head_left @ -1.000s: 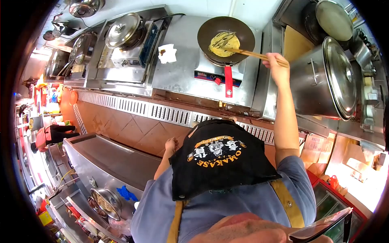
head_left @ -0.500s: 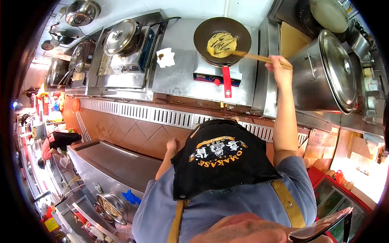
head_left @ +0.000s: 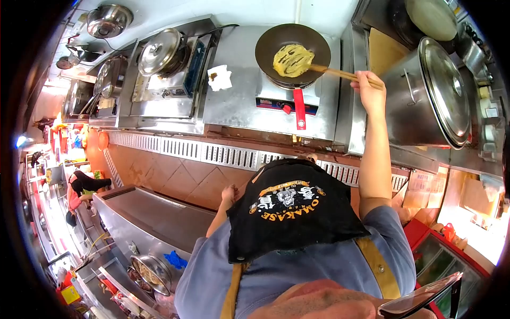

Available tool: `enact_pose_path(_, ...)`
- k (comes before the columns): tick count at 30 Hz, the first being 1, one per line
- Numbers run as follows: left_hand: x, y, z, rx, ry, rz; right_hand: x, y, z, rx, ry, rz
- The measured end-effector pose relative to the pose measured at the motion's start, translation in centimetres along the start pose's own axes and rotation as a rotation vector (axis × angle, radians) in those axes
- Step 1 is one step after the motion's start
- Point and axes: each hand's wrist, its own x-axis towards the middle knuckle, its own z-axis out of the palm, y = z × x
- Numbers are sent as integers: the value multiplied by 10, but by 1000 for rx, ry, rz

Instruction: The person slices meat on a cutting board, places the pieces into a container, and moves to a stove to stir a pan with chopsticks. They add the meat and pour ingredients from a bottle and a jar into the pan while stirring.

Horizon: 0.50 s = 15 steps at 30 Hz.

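My right hand (head_left: 370, 87) is closed around a pair of long wooden chopsticks (head_left: 340, 73). Their far ends reach into a dark frying pan (head_left: 320, 47) and touch the right edge of a thin yellow egg layer (head_left: 292, 59). Dark streaks of pan surface show through the egg. The pan sits on a portable gas stove (head_left: 276, 104), its red handle (head_left: 299, 109) pointing toward my body. Down beside my black apron (head_left: 287, 212), my left hand (head_left: 230, 194) hangs with its fingers curled in, and nothing shows in it.
A tall lidded steel pot (head_left: 425, 95) stands right of my right forearm. Left of the pan lie a stained white tissue (head_left: 219, 77) and another stove with a lidded pot (head_left: 159, 52). A steel counter (head_left: 154, 218) is behind my left side. Another person (head_left: 85, 186) bends over at far left.
The chopstick tips have shifted slightly within the pan, and the egg looks more spread out, with its dark gaps changed. My left hand stays low at my side.
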Motion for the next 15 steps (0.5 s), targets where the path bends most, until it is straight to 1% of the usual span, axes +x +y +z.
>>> enact_pose_path(1,-2,-1,1,-20,18,-7,2,5,3,0,2,0)
enact_pose_path(3,-1,-8,-2,-35,35,-18,4,23,8,-77,-133,-120)
enact_pose_path(4,4,-11,-6,-26,-13,-3,3,19,6,-77,-133,-121)
enact_pose_path(5,10,-15,-10,-20,-58,11,0,13,0,-94,-89,-113)
enact_pose_path(7,3,-11,-6,-24,-36,14,-2,5,-11,-127,-2,-96)
enact_pose_path(8,-1,-10,-4,-21,-19,16,3,19,-11,-125,-30,-153)
enact_pose_path(9,-5,-8,0,-21,-20,15,-1,14,-11,-127,-30,-153)
enact_pose_path(11,-15,-3,3,-18,5,-12,-11,2,-10,25,-192,-37)
enact_pose_path(12,-15,-4,3,-21,8,-13,-6,4,-11,48,-136,-65)
enact_pose_path(13,-13,-3,4,-9,6,-3,-3,6,-11,49,-138,-66)
enact_pose_path(15,-13,-1,5,2,4,11,1,7,-11,-111,-68,-106)
